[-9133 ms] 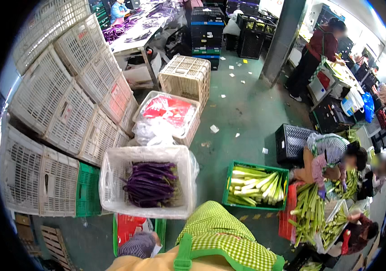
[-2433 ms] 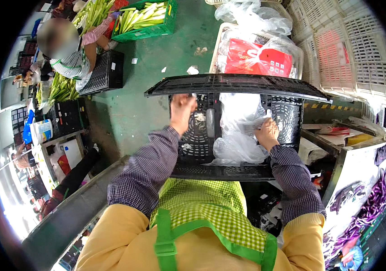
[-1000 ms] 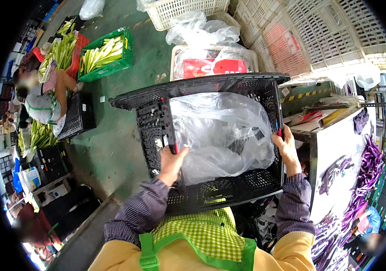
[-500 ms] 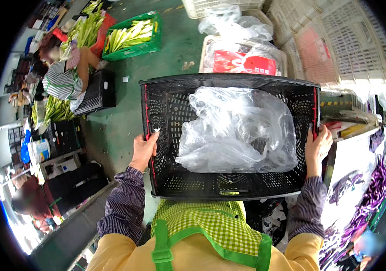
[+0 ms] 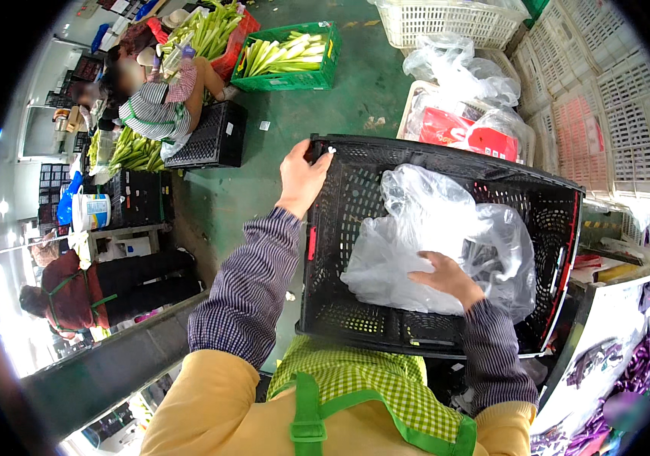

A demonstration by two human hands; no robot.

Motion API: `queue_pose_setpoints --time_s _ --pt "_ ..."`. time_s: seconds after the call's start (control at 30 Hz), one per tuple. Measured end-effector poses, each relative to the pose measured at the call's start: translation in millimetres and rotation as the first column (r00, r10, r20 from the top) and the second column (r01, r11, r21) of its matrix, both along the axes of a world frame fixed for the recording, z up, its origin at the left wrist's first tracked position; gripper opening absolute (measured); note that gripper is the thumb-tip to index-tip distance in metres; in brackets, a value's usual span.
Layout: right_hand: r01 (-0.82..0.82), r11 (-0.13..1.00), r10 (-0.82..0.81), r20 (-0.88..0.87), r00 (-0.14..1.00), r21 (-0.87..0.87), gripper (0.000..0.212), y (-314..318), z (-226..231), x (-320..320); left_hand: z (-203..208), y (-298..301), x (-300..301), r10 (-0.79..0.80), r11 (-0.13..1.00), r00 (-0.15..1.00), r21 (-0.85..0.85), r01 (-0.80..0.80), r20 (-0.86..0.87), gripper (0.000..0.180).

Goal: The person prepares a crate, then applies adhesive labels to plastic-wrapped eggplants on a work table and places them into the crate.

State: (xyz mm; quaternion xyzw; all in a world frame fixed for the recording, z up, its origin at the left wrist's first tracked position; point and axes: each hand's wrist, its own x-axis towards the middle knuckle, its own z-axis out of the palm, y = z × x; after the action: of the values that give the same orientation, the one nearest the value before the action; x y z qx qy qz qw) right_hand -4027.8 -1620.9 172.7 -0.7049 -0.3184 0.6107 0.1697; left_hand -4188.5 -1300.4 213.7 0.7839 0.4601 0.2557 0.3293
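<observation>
A black plastic crate [image 5: 355, 325] with slotted walls and red edging tilts in front of me. My left hand [image 5: 304, 178] is closed round its far left corner. Inside the crate lies a crumpled clear plastic bag [image 5: 424, 205]. Over the bag, my right hand [image 5: 447, 277] reaches in with fingers spread, at or just above the plastic; whether it touches is hard to tell. Its grip on the crate's right side is gone, and the near rim passes under my right forearm.
Beyond stands a white basket [image 5: 409, 114] with plastic bags and a red package. White crates [image 5: 644, 144] are stacked at the right. Green [image 5: 334, 57] and red crates hold stalks at the far left, beside people at work. Purple vegetables [image 5: 637, 372] lie on the right.
My right hand has let go of the crate's right side and moved in over the bag. My left hand has shifted up to the far left corner. The crate has moved right and tilted.
</observation>
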Motion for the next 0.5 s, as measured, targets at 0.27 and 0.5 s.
queue_pose_setpoints --time_s 0.27,0.5 --pt "0.442 0.893 -0.038 0.992 -0.117 0.086 0.091 -114.4 73.7 153.7 -2.3 18.0 7.5 -0.025 0.999 0.994 0.021 0.027 -0.109 0.022" --pt "0.446 0.878 -0.322 0.905 0.279 0.175 0.056 -177.8 26.4 213.2 5.4 32.8 1.9 -0.146 0.989 0.98 -0.004 0.146 -0.132 0.018"
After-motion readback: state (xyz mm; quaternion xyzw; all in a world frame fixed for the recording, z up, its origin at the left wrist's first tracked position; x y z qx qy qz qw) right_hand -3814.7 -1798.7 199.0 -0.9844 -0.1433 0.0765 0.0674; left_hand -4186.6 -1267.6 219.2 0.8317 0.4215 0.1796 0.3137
